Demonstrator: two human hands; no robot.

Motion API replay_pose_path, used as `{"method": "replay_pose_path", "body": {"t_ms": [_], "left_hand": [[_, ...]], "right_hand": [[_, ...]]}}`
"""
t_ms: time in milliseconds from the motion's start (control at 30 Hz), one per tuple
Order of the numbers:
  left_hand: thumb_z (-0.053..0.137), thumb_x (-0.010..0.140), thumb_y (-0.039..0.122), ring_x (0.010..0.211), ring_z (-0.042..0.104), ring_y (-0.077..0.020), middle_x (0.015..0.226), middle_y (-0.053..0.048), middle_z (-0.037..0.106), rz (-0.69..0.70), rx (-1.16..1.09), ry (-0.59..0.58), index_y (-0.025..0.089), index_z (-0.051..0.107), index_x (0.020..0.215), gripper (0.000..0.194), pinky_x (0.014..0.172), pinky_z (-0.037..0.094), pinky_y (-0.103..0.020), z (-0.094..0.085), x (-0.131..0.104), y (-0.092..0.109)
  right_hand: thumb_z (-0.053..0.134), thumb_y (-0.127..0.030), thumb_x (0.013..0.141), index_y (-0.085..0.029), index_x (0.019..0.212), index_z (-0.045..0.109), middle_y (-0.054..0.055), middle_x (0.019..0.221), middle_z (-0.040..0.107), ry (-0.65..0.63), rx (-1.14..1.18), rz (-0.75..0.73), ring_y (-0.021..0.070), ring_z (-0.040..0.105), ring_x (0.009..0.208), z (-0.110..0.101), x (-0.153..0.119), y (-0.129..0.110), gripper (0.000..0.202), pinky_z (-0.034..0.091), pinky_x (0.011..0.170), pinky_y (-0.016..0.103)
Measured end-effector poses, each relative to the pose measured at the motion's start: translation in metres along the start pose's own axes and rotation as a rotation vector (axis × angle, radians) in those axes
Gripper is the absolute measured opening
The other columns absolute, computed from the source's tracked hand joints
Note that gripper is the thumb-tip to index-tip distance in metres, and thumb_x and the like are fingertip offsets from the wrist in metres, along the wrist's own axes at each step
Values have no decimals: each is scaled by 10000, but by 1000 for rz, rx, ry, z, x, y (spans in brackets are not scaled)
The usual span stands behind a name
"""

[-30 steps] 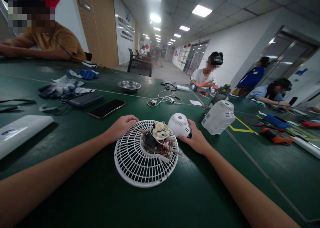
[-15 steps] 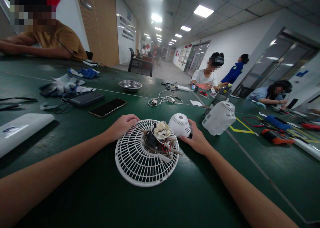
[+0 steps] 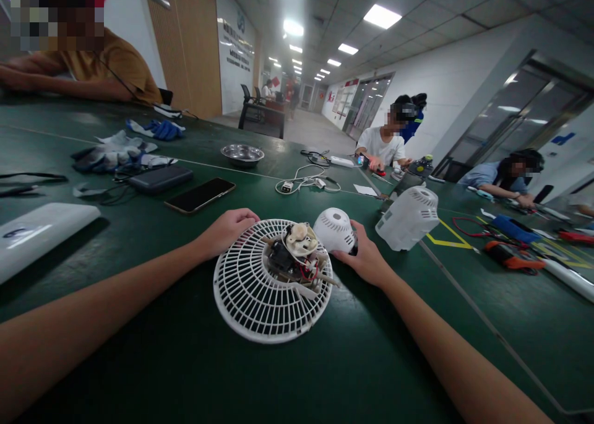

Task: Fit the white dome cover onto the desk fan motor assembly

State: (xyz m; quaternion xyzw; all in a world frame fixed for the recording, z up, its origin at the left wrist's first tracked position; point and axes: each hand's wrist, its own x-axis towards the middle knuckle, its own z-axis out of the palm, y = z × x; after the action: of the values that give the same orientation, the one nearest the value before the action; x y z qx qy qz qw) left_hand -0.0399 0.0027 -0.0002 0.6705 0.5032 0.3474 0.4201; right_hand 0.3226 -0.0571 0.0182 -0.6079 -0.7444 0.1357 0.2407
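A round white fan grille point(image 3: 250, 300) lies on the green table, with a motor assembly point(image 3: 297, 257) of black, cream and red-wired parts on it. My left hand point(image 3: 231, 229) rests at the grille's upper left rim, fingers curled; whether they grip the rim is hard to make out. Just right of the motor sits a white vented cap point(image 3: 333, 229), tilted. Around its right side my right hand point(image 3: 364, 254) is closed, thumb below and fingers behind. To the right stands a larger white plastic housing point(image 3: 408, 220), apart from my hand.
A phone point(image 3: 200, 195), a dark power bank point(image 3: 160, 179), gloves point(image 3: 114, 151) and a white case point(image 3: 46, 235) lie left. Behind are a metal bowl point(image 3: 242, 155) and white cables point(image 3: 306, 182). At right lies an orange-black meter point(image 3: 513, 257). Several people sit around the table.
My hands, the grille and the cap hold nearly the same places. In the background, the person in blue has moved left, behind the person in white.
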Motion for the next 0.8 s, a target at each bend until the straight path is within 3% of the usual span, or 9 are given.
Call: {"method": "replay_pose_path", "body": {"t_ms": [433,800], "left_hand": [[512,904,457,780,670,-210,895,-33,718,25,83,-25,179,685,1016,346,681,507,-313,-2,0,-2],[556,848,435,772,679,-215,906,-47,747,46,87,24,193,732,978,327,686,522,-319,-3,2,-6]], "right_hand": [[720,-504,807,-194,1521,262,161,1369,592,-12,-31,29,347,587,1258,0,0,1,903,437,1066,506],[737,-502,791,-196,1505,288,166,1377,590,-5,-38,40,351,594,1243,1,1,1,897,445,1057,512]]}}
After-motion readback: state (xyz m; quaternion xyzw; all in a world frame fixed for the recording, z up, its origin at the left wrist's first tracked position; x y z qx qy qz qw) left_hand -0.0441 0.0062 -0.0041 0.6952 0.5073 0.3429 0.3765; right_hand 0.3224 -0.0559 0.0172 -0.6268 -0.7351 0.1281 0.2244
